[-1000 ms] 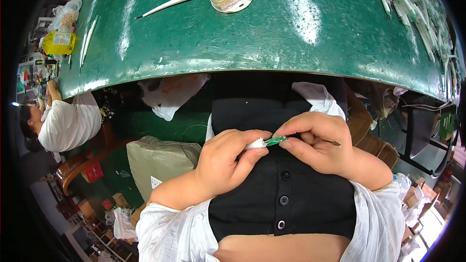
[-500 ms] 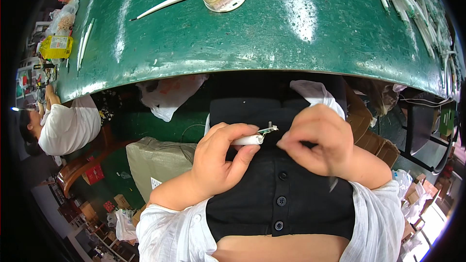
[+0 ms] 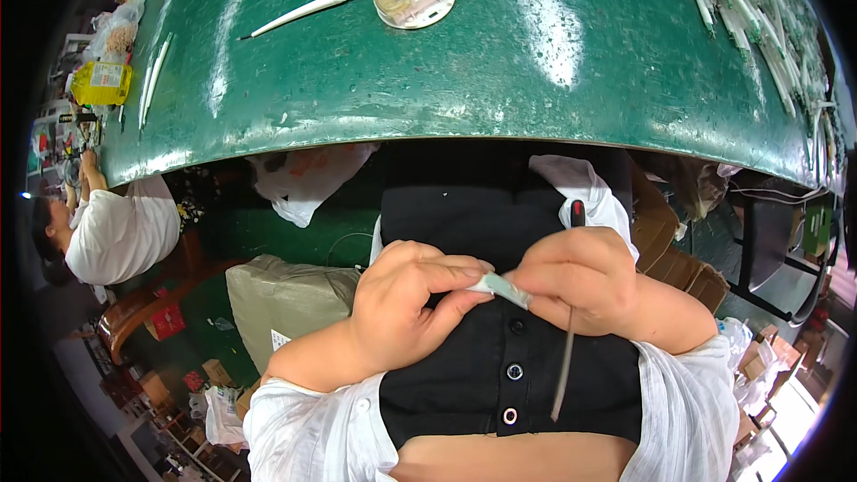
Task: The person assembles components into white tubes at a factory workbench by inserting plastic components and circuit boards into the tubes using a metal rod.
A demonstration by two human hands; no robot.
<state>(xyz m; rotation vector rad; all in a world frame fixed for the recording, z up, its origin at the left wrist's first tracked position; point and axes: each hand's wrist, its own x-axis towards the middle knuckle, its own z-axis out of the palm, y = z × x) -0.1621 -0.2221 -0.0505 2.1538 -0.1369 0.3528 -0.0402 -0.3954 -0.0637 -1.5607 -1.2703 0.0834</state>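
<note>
My left hand (image 3: 406,299) pinches a short white tube (image 3: 483,286) in front of my lap, its fingers closed. A pale grey-green piece (image 3: 509,291) shows at the tube's end, bridging to my right hand. My right hand (image 3: 585,278) is closed too, with thumb and fingertips pressed against that piece's far end. Tucked in the same hand is a slim screwdriver (image 3: 564,366), its dark, red-tipped handle up and its long shaft pointing down toward me. The circuit board with a spring is not visible now; fingers cover much of the joint.
On the green table (image 3: 402,80) lie a long white stick (image 3: 303,12) and a white oval base (image 3: 428,2) with a blue bit. Many thin white tubes (image 3: 741,9) pile up at right. A person (image 3: 125,223) sits at left. A grey-green box (image 3: 290,308) stands beside me.
My right hand has moved down and left to meet the left hand at the tube. The screwdriver now shows clearly, upright in it. The exposed board and spring have gone from sight.
</note>
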